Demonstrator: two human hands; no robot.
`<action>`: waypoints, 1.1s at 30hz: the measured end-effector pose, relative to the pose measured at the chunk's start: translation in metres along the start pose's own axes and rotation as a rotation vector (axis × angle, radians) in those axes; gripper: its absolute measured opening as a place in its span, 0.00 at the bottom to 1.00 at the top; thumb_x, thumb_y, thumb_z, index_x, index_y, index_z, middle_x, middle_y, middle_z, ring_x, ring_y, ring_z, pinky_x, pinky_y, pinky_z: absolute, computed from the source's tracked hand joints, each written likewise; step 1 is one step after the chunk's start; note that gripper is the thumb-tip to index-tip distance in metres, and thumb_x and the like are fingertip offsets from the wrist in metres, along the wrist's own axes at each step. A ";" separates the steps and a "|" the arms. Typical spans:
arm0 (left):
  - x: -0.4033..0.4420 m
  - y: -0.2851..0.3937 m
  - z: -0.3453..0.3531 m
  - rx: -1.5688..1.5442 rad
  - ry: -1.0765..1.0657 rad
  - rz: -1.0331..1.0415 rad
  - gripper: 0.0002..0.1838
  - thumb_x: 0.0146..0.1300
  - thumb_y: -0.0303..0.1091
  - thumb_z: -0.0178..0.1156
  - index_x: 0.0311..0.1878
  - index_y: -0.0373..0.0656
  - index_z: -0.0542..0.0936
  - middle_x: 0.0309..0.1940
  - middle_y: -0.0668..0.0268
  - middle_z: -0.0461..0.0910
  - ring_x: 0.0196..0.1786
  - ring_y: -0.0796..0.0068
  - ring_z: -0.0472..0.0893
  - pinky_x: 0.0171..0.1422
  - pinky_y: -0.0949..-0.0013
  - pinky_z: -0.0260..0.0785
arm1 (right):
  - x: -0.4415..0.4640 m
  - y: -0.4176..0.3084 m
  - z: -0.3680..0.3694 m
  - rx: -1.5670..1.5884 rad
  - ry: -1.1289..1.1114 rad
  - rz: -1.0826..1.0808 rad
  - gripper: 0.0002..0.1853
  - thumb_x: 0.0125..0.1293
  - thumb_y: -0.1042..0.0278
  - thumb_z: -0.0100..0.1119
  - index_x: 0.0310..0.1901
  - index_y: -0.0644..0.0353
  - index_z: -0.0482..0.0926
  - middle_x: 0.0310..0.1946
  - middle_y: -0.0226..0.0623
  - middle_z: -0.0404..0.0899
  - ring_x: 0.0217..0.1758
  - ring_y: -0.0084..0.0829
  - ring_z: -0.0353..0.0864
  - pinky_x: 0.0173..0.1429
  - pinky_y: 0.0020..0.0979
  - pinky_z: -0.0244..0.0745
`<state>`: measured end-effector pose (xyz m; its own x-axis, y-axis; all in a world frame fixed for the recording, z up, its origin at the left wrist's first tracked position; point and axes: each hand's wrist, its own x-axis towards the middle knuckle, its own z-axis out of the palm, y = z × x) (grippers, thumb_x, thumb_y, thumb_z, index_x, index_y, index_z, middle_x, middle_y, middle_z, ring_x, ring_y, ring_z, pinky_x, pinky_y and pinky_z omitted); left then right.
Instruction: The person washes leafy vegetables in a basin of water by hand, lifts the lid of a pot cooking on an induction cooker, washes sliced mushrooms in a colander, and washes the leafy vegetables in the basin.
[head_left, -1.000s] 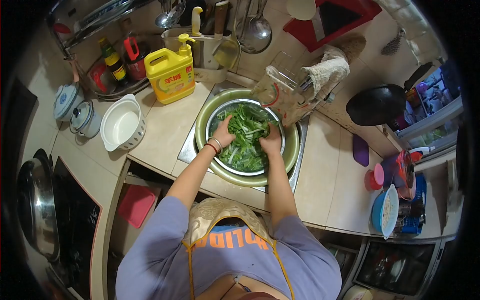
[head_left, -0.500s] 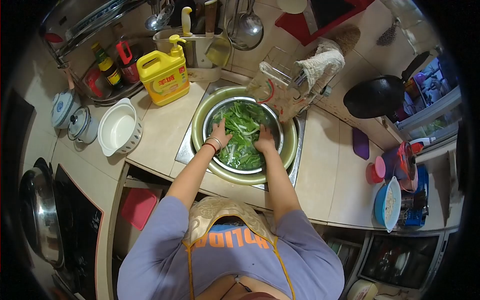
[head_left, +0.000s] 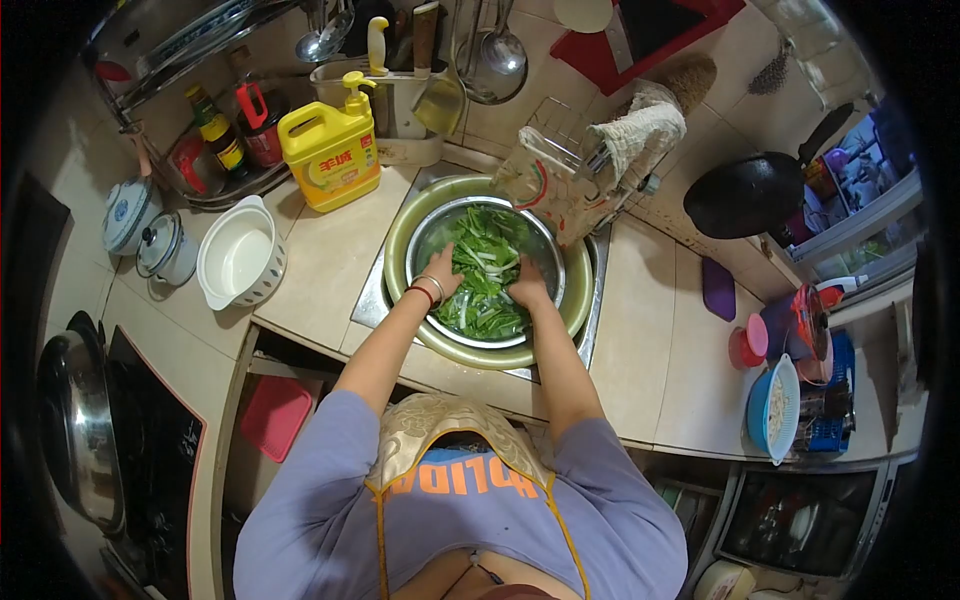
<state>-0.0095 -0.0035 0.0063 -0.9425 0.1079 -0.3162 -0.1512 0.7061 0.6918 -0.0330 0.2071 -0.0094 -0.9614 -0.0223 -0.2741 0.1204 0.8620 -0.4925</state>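
Cut leafy greens (head_left: 485, 262) with pale stems lie in water in a steel basin (head_left: 428, 232). That basin sits inside a wider olive-gold basin (head_left: 398, 250) over the metal sink (head_left: 371, 300). At the left side of the greens, my left hand (head_left: 441, 272), with bracelets at its wrist, grips into them, its fingertips partly under leaves. My right hand (head_left: 526, 285) presses in from the right side, fingers curled among the leaves and partly hidden. The greens are gathered between both hands.
A yellow detergent jug (head_left: 330, 160) and a white pot (head_left: 240, 252) stand left of the sink. A plastic-draped rack (head_left: 560, 185) overhangs the basin's back right. A wok (head_left: 745, 195) hangs on the right wall; a blue basket (head_left: 775, 410) stands below it.
Both hands have sunk a little deeper into the greens, and their fingers show less. The leaves have shifted and bunched between them.
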 end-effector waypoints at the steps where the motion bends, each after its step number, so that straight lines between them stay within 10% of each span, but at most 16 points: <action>1: -0.001 0.001 0.000 0.005 -0.001 -0.003 0.43 0.56 0.34 0.59 0.70 0.43 0.45 0.64 0.38 0.53 0.64 0.45 0.62 0.69 0.61 0.55 | 0.000 0.000 0.001 -0.010 0.005 -0.003 0.43 0.43 0.71 0.59 0.66 0.58 0.54 0.64 0.55 0.57 0.67 0.50 0.57 0.67 0.35 0.59; 15: -0.023 0.027 -0.014 0.066 0.231 0.048 0.42 0.54 0.39 0.62 0.69 0.43 0.52 0.57 0.46 0.60 0.54 0.47 0.71 0.59 0.61 0.65 | -0.025 -0.014 -0.042 -0.167 0.148 -0.151 0.42 0.42 0.63 0.71 0.62 0.59 0.63 0.55 0.53 0.70 0.61 0.47 0.66 0.63 0.37 0.63; 22: -0.026 0.025 -0.009 0.238 0.448 0.283 0.25 0.50 0.42 0.64 0.52 0.45 0.75 0.52 0.54 0.67 0.58 0.56 0.66 0.59 0.57 0.60 | -0.037 -0.033 -0.022 0.173 0.582 -0.384 0.12 0.50 0.63 0.67 0.25 0.59 0.74 0.18 0.39 0.75 0.23 0.40 0.77 0.30 0.36 0.71; 33: -0.017 0.012 0.001 0.293 0.237 0.297 0.18 0.51 0.34 0.63 0.47 0.49 0.79 0.48 0.59 0.69 0.57 0.60 0.66 0.59 0.58 0.58 | -0.040 -0.037 -0.007 0.137 0.354 -0.325 0.23 0.58 0.45 0.55 0.32 0.61 0.68 0.32 0.50 0.75 0.38 0.48 0.76 0.41 0.44 0.70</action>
<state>0.0051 0.0039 0.0194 -0.9794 0.1962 0.0477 0.1931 0.8403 0.5065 -0.0009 0.1800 0.0252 -0.9767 -0.0851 0.1969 -0.1908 0.7640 -0.6163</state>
